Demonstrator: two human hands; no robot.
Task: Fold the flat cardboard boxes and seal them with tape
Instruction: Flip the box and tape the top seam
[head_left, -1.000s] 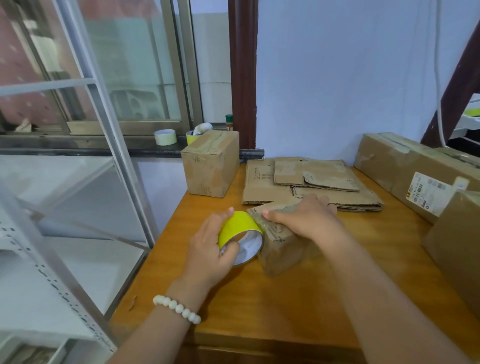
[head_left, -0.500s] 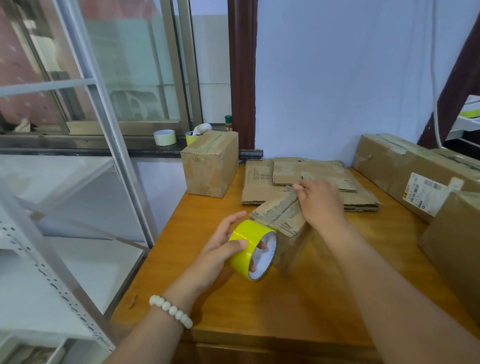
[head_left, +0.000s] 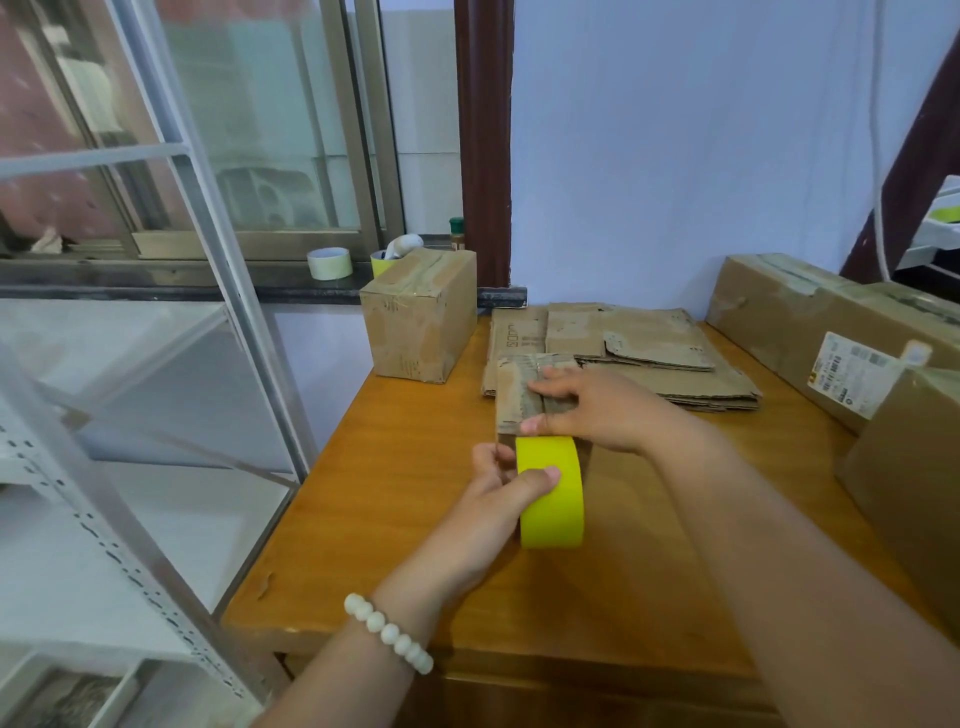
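A small cardboard box (head_left: 514, 397) stands on the wooden table (head_left: 415, 467) in front of me, its top flaps folded down. My right hand (head_left: 597, 408) lies across those flaps, fingers flat and pressing them. My left hand (head_left: 501, 491) grips a yellow tape roll (head_left: 553, 499), held on edge against the near side of the box, thumb on its outer face. A stack of flat cardboard boxes (head_left: 623, 353) lies behind the small box. A taped, folded box (head_left: 421, 317) stands at the table's back left corner.
Large brown cartons (head_left: 831, 332) line the table's right side, one (head_left: 909, 478) close to my right arm. A metal shelf frame (head_left: 171, 312) stands to the left. On the window sill sit a pale tape roll (head_left: 329, 263) and a yellow cup (head_left: 384, 262).
The box has been turned so its flapped face is up. My right hand moved from lifting it to pressing the flaps flat. My left hand turned the tape roll on edge and brought it against the box.
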